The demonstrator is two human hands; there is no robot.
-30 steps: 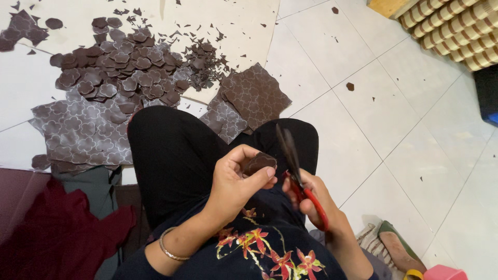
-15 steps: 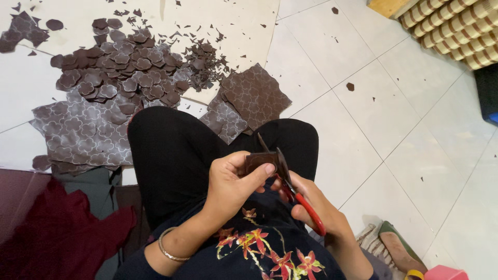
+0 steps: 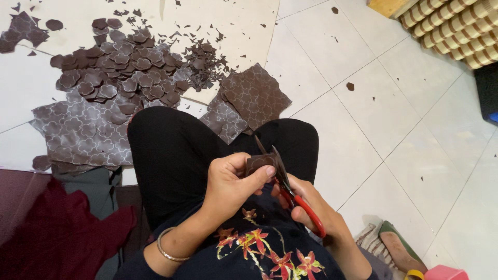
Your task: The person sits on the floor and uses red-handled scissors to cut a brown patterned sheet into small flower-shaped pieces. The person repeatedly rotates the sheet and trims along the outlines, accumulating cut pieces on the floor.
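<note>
We see a small brown piece [image 3: 258, 163] of patterned material pinched between the thumb and fingers of the left hand [image 3: 231, 184], held above the lap. The grip here is clenched on the piece, thumb on top. Right beside it the red-handled scissors [image 3: 290, 192] meet the piece's right edge, their blades pointing up and away from us; the right hand [image 3: 311, 207] is closed through the red loops, grasping the scissors (how far the blades are parted we cannot tell).

Beyond the knees, on the white tiled floor [image 3: 373, 119], two brown patterned sheets [image 3: 249, 101] lie overlapping. To the left sits a heap of cut flower-shaped pieces [image 3: 122, 78], with a larger sheet [image 3: 83, 135] below it and small scraps [image 3: 205, 59] scattered near. A dark red cloth [image 3: 52, 238] lies at lower left.
</note>
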